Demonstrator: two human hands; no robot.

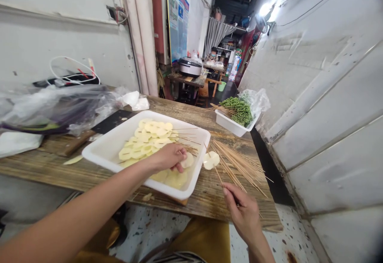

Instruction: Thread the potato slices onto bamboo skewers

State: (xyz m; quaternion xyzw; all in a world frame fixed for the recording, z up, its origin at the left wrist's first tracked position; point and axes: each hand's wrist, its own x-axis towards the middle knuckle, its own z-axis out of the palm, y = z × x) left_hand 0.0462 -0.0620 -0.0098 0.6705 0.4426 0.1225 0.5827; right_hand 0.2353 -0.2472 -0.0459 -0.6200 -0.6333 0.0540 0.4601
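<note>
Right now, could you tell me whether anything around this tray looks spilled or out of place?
Yes: a pale slice lies outside the white tray on the wooden table, beside the bamboo skewers, and a stray sliver lies left of the tray; both look dropped.

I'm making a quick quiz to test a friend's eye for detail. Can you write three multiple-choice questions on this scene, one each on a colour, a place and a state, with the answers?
1. What colour is the large tray under the left hand?
A. Red
B. White
C. Black

2. Where does the small tub of green sprigs stand?
A. Inside the large tray
B. On the floor
C. At the far end of the wooden table

3. What is the right hand doing?
A. Pinching a thin wooden skewer
B. Lying flat on the table
C. Lifting the tray

Answers:
1. B: white walls surround the pale round slices.
2. C: it rests on the boards beyond the tray.
3. A: its fingers close on the skewer.
</note>
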